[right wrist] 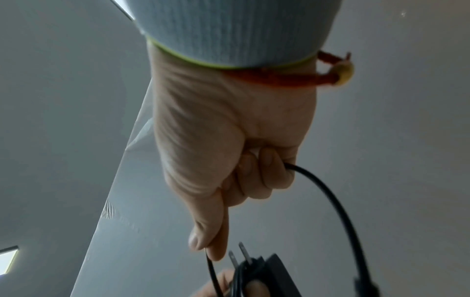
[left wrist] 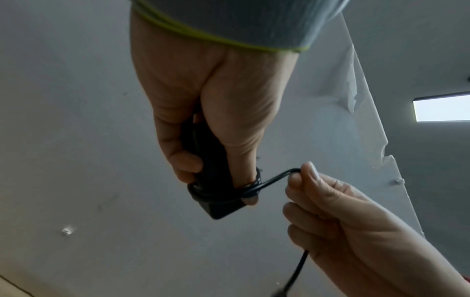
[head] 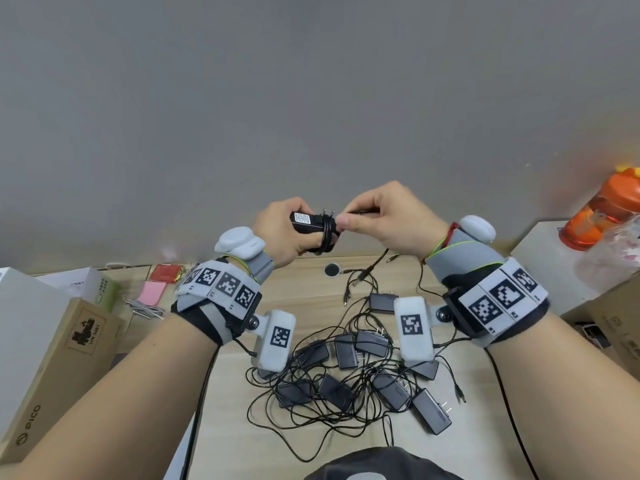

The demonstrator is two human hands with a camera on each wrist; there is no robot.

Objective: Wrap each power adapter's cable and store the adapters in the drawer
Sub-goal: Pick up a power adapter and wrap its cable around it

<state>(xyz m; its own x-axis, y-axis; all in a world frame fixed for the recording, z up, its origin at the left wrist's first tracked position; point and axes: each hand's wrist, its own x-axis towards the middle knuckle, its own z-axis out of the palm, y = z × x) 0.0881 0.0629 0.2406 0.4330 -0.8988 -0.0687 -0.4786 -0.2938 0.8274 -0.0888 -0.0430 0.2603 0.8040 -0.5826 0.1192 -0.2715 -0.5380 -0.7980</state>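
Left hand (head: 284, 233) grips one adapter (head: 309, 221) raised above the desk (head: 478, 393), several turns of cable (left wrist: 269, 183) already round its body; right hand (head: 384, 220) pinches the remaining cable, tail end hanging loose. Judged mid-wrap on this unit. A tangled pile of adapters (head: 360, 368) lies unwrapped on the desk; drawer not in view, so nothing visibly stored.

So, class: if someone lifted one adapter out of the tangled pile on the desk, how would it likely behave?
The pile would probably drag along, since its thin cables cross. Those cables look floppy. Each adapter seems rigid, flat, unlikely to roll.
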